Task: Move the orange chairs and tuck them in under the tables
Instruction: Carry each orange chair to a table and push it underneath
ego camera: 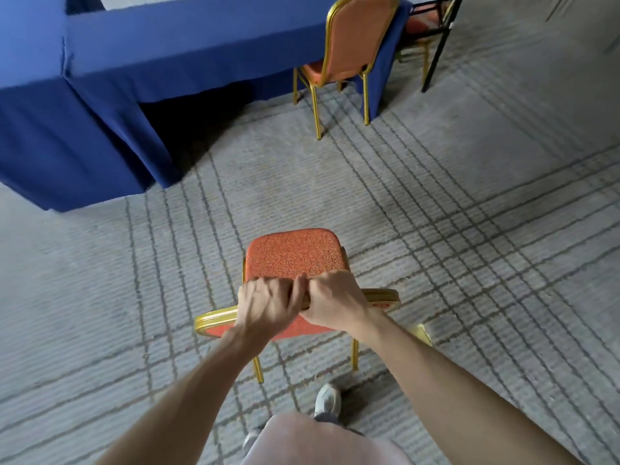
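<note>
An orange chair with a gold frame stands on the carpet in front of me, its seat facing away. My left hand and my right hand grip the top of its backrest side by side, fingers curled over the gold rail. A blue-draped table stretches across the far left. A second orange chair is pushed in at that table's right end.
Grey carpet with a line grid covers the floor. At the far right a table with black folding legs has another orange seat under it. My shoe is just behind the chair.
</note>
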The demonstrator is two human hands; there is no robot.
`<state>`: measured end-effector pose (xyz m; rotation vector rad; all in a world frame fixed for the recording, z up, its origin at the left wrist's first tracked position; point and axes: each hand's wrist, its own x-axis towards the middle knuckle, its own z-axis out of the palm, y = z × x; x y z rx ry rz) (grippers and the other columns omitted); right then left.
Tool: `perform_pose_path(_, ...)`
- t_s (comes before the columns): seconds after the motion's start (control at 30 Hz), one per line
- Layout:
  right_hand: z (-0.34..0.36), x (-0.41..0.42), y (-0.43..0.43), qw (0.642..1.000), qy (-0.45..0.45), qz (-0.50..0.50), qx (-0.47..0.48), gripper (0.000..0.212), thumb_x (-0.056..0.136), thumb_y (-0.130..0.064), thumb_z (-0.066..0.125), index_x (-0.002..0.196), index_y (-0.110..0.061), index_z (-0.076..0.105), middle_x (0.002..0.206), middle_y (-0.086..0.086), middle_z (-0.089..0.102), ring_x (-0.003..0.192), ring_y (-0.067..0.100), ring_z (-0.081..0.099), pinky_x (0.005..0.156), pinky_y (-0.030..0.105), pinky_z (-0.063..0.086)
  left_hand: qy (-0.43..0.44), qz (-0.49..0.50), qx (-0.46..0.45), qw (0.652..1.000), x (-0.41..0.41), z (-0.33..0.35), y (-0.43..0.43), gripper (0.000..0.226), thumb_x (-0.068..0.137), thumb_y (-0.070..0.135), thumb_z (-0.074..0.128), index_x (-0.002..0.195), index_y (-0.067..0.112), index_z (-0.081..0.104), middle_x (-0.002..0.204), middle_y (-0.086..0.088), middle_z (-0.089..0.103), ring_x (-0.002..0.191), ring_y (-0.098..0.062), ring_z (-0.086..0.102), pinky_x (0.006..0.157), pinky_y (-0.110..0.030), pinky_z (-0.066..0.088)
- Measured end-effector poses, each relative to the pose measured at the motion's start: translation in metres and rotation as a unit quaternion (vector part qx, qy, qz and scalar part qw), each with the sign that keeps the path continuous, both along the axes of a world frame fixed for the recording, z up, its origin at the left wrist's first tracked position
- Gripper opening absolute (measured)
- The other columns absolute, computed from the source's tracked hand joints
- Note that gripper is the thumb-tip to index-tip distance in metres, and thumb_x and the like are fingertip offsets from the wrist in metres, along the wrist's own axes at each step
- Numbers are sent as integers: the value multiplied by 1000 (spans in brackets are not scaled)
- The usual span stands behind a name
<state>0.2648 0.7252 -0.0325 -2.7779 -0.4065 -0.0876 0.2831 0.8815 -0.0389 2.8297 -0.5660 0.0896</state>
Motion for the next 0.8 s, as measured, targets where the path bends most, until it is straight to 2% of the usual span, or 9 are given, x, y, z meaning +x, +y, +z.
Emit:
perform_pose_path(0.1,4,23,-3,999,-32,7,32,31,85,-33,62,60,-16,65,48,0,60,41,21,57,41,25,41,-10,56,-51,997,14,16,-8,57,99,50,34,53,18,47,51,-7,60,47,-34,58,49,-28,34)
perform_pose_path(0.27,19,60,-12,995,70,55,51,22,84,-38,61,82,-18,70,69,1,71,62,24,67,55,28,48,10,110,-96,989,36,22,-13,55,97,51,30,50,23,25,48,-6,53,47,-34,53,54,-29,26)
perform_pose_path(0.43,33,99,-22,994,79,45,68,25,82,-40,61,86,-17,69,78,9,73,74,33,69,59,31,47,-8,97,-91,991,82,29,-20,53,94,53,36,51,24,35,48,-6,48,51,-31,52,52,-30,26)
perform_pose_path(0.53,42,131,-22,993,80,47,68,23,81,-39,62,84,-18,69,77,9,73,75,32,69,62,33,51,-4,54,-95,994,118,34,-15,57,93,60,26,53,21,35,47,-1,39,49,-27,45,52,-32,24)
perform_pose_path(0.67,55,180,-27,996,60,33,52,22,81,-37,66,90,-18,71,84,9,74,82,32,68,65,31,46,-1,12,-101,995,171,46,-17,58,91,64,21,55,24,44,48,1,44,48,-18,42,50,-32,22)
perform_pose_path(0.73,60,216,-31,997,58,17,42,25,80,-39,67,91,-17,71,87,10,73,86,33,68,66,32,45,-5,24,-102,994,208,52,-26,59,91,64,22,54,23,44,48,0,46,51,-20,48,52,-33,25)
perform_pose_path(0.8,65,253,-36,997,65,4,46,28,79,-42,67,90,-16,70,88,10,73,88,34,68,65,32,44,-18,56,-96,994,246,55,-35,60,95,60,27,56,19,46,55,-5,55,62,-29,58,56,-34,30)
